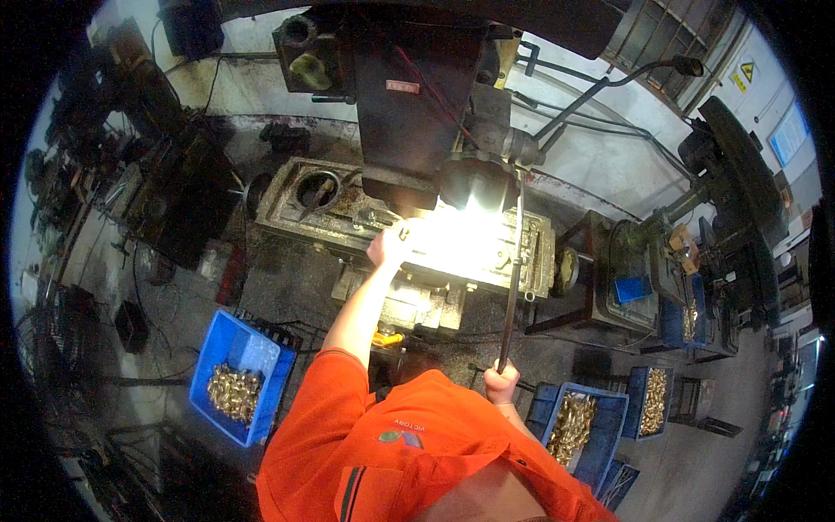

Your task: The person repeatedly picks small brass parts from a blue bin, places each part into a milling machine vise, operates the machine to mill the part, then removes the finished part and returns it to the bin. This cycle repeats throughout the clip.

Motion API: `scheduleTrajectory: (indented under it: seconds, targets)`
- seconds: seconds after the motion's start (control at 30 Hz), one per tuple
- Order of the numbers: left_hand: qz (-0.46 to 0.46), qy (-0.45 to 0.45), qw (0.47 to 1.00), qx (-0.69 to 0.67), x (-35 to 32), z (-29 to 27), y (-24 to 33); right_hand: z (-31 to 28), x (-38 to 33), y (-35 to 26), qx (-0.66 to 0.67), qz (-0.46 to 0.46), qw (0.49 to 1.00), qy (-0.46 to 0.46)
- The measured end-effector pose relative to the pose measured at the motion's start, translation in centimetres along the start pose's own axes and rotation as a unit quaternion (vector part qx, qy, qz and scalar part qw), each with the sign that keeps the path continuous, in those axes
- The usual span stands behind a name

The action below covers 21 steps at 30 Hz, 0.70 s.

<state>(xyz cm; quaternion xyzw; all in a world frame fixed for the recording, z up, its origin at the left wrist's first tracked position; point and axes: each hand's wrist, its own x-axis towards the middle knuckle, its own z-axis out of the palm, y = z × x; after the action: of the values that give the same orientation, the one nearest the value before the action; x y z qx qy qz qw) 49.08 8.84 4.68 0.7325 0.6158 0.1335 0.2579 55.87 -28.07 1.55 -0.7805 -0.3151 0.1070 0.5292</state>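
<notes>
The right hand (pixel 501 383) grips the long black metal lever (pixel 511 313) reaching out before the long gray metal machine bed (pixel 300 222). The left hand (pixel 384 249) is at the bed's front; I can't tell its grip. Looks like lever work; next needs a steady arm.

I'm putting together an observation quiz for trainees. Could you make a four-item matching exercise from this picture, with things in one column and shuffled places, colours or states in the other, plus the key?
Things:
1. Left grip
2. Right grip
3. Leftmost blue bin
4. Shirt

Places, colours, states:
A. Orange
B. Closed around a long lever
C. At the brightly lit machine table
D. Holding a heap of brass-coloured parts

Pairs: 1-C, 2-B, 3-D, 4-A
</notes>
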Motion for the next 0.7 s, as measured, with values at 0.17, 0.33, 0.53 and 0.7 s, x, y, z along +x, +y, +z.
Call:
scheduleTrajectory:
  seconds: [0.17,0.33,0.53,0.7]
  targets:
    - [0.020,0.012,1.000,-0.008,-0.3,-0.3,0.1,0.1,0.0,0.2,0.018,0.014,1.000,0.000]
    - [0.023,0.002,1.000,-0.004,-0.9,-1.1,0.7,0.3,-0.2,1.6,0.053,0.046,0.997,-0.007]
    - [0.006,0.007,1.000,0.007,0.1,0.3,-0.2,0.4,-0.2,1.7,0.044,0.043,0.998,-0.008]
    - [0.012,0.011,1.000,0.020,0.3,0.6,-0.3,0.4,0.0,1.6,0.024,0.018,1.000,0.000]
